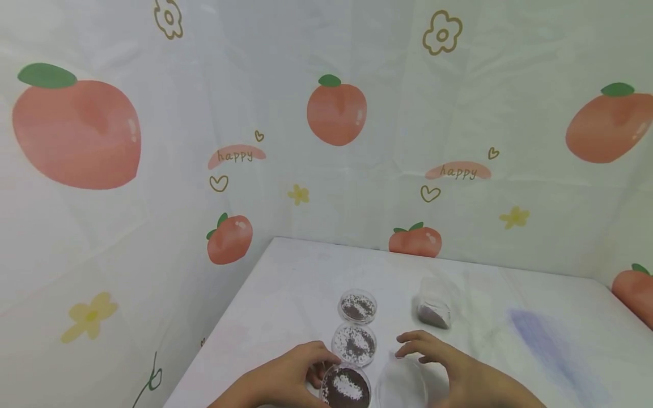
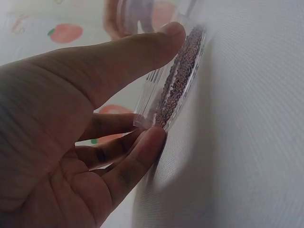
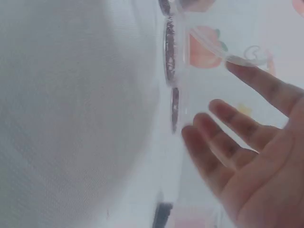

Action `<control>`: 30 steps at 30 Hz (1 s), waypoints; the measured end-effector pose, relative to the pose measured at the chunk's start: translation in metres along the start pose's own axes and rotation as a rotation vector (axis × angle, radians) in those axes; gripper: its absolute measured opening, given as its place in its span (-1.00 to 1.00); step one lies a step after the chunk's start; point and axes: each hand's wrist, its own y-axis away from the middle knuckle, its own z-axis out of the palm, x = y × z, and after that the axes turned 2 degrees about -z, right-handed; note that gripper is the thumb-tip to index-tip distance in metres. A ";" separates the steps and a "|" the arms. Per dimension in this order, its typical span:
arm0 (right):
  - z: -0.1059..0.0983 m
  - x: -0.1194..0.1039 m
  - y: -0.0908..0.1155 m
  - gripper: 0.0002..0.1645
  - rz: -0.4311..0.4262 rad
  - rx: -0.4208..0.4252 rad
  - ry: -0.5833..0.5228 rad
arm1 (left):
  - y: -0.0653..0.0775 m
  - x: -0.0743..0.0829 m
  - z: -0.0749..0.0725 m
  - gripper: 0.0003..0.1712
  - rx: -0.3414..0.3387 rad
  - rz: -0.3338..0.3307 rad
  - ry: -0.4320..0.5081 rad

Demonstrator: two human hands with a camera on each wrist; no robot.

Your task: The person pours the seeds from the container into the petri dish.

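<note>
My left hand [image 1: 291,377] grips the rim of the nearest round clear dish [image 1: 347,388], thumb on one side and fingers on the other. Small dark brown grains [image 2: 183,71] lie inside it, with a white patch showing among them from above. Just right of this dish, a clear round lid [image 1: 403,385] is between the thumb and fingers of my right hand [image 1: 449,362]. The thumb [image 3: 240,66] touches the lid's edge in the right wrist view; the lid is see-through, so its outline is faint.
Beyond the held dish, a middle dish [image 1: 354,344] and a far dish [image 1: 357,306] stand in line, both with dark grains and white patches. A clear container [image 1: 433,306] with dark contents is at the back right. Patterned sheeting [image 1: 357,187] borders the white table [image 1: 296,272].
</note>
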 end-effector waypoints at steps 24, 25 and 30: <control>0.004 -0.013 -0.018 0.05 -0.024 0.134 -0.238 | -0.002 0.001 0.002 -0.27 0.002 0.008 0.004; 0.005 -0.014 -0.018 0.06 -0.002 0.134 -0.246 | -0.002 0.002 0.002 -0.27 0.002 0.002 0.011; 0.010 -0.015 -0.022 0.07 0.027 0.099 -0.230 | -0.002 0.003 0.001 -0.27 0.004 -0.016 0.009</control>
